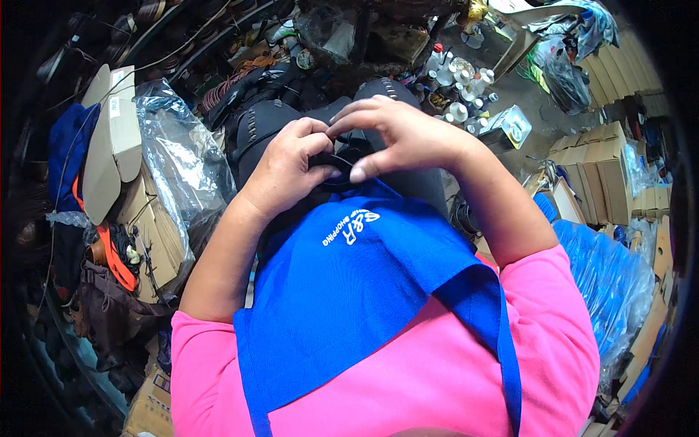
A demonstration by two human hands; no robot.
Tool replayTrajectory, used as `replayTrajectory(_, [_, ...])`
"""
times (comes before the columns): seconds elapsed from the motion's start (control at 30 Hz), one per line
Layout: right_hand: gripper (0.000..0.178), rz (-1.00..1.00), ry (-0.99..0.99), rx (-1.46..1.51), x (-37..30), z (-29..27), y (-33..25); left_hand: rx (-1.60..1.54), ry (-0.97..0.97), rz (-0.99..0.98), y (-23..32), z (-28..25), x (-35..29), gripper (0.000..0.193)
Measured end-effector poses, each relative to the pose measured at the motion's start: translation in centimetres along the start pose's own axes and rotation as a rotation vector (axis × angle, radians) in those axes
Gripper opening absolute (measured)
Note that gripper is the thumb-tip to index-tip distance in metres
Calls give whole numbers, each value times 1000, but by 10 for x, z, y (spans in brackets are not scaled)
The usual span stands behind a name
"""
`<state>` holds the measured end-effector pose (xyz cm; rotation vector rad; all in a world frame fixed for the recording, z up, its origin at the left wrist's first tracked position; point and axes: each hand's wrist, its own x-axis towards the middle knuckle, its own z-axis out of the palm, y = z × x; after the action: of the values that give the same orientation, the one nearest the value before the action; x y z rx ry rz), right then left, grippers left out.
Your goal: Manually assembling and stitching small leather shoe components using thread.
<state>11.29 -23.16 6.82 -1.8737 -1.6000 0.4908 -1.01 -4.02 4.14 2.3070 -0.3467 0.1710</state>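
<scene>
The wearer's pink shirt [371,371] is nearest, with a blue apron [342,262] laid over its front. Just past the apron's far edge, a black piece [348,154] sits between both hands; its full shape is hidden by the hands. The left hand [291,164] pinches it: the fingers are narrow, with the thumb close to the bent forefinger. The right hand [400,138] arches over the piece from the other side, fingers curved and set wide of the thumb. It cannot be determined whether these fingers grip the piece.

To the left of the hands lies a clear plastic sheet [178,149]. Beside it stand beige panels [113,142], and a blue cloth [71,142] is at their outer side. To the right, blue plastic wrap [601,273] lies nearer than the cardboard boxes [597,171]. Farther off, bottles [459,113] are clustered on the floor [518,102], and a dark plastic bag [566,84] is positioned to their right.
</scene>
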Motion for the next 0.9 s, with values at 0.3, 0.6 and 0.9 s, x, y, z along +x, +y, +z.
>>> replayTrajectory(0.3, [32,242,104,365,16,7,9,18,203,111,-5,-38,35,22])
replayTrajectory(0.6, [13,529,348,1003,-8,32,23,-1151,309,-752,-26,12,-5,31])
replayTrajectory(0.9, [20,437,181,1084,-17,35,29,-1419,154,-684,-22,21,18,29])
